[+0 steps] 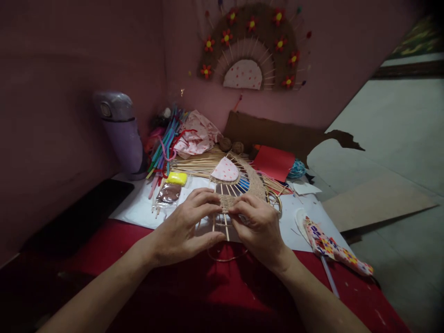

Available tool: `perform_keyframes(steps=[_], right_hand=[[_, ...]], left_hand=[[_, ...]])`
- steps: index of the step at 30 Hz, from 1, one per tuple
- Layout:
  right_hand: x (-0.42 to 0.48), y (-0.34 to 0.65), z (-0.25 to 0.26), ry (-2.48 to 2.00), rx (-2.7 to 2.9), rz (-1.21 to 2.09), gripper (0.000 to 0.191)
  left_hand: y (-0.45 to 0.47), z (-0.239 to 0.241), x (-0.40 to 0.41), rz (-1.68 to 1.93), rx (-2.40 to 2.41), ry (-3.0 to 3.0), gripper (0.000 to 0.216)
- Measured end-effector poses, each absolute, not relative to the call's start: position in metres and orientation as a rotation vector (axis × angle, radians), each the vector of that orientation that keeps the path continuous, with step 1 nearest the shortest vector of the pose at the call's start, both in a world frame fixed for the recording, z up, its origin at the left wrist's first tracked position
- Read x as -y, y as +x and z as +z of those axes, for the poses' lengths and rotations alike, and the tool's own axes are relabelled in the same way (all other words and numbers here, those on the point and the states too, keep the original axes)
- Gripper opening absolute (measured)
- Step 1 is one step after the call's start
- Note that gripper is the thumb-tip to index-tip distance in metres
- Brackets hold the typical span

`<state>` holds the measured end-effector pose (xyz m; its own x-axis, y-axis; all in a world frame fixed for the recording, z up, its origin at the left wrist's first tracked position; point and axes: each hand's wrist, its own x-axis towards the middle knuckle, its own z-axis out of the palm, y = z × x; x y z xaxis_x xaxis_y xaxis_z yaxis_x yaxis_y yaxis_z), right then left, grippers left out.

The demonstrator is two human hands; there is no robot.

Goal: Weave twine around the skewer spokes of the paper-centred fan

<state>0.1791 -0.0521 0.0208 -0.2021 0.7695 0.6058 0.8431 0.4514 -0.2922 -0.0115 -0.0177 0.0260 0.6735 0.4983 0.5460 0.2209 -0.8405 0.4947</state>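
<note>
A half-round twine weaving (255,182) on thin wooden sticks is in front of me, with a pink-spotted white half-circle (225,169) at its centre. My left hand (183,226) has its fingertips on the weaving's near end, the thumb lower down beside the bare sticks (227,227). On the other side of that end, my right hand (258,226) pinches the twine edge, fingers curled. Below the hands hangs a loose loop of twine (227,261). The fingers partly cover the near end of the weave.
At left stand a purple tumbler (121,134) and a black phone-like slab (79,212). Behind lie pipe cleaners (166,143), wooden sticks (194,162) and red paper (274,163). A glue gun in flowered cover (333,247) lies right. A finished half-round decoration (251,46) hangs on the wall.
</note>
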Motion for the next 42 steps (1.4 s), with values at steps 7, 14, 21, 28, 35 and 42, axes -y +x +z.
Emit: perform_keyframes(steps=[7, 14, 21, 28, 35, 42], right_hand=[[0.052, 0.181, 0.023, -1.337, 1.992, -0.119, 0.01], [0.053, 0.182, 0.022, -1.321, 1.975, -0.103, 0.012], [0.055, 0.18, 0.023, -1.302, 2.0, -0.088, 0.011], [0.054, 0.18, 0.022, -1.292, 1.994, -0.036, 0.012], [0.053, 0.181, 0.02, -1.301, 1.986, -0.006, 0.01], [0.054, 0.183, 0.024, -1.322, 2.07, 0.001, 0.009]], left_hand=[[-0.011, 0.029, 0.019, 0.939, -0.551, 2.578, 0.043], [-0.004, 0.011, 0.01, 1.093, -0.577, 2.759, 0.037], [-0.001, 0.006, 0.008, 1.201, -0.561, 2.823, 0.021], [-0.001, 0.007, 0.007, 1.265, -0.512, 2.862, 0.019], [-0.003, 0.007, 0.006, 1.306, -0.488, 2.913, 0.026], [-0.002, 0.007, 0.005, 1.289, -0.505, 2.959, 0.023]])
